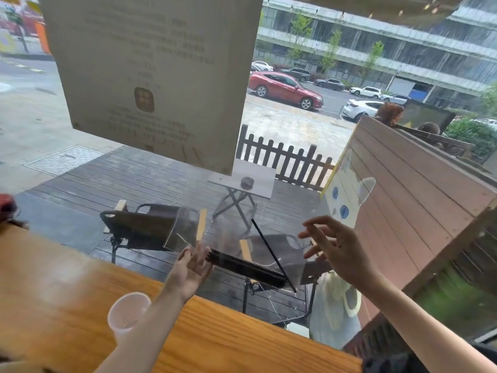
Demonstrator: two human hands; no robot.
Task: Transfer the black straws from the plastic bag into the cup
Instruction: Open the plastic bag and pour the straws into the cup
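Note:
A clear plastic bag [293, 261] hangs in the air past the counter's far edge. A bundle of black straws [247, 269] lies in it, slanting down to the right. My left hand [192, 265] holds the bag at the bundle's left end, with the bag's loose flap rising above the fingers. One single black straw [271, 253] stands at a slant, its lower tip in the bag's right corner. My right hand [333, 247] hovers by the bag's right end with fingers spread, holding nothing. A translucent plastic cup [126, 312] stands on the counter, partly hidden by my left forearm.
The wooden counter [228, 337] runs along a window pane. A large paper notice [150, 76] hangs on the glass above the hands. Outside are folding chairs, a small table, a fence and a wooden partition at the right.

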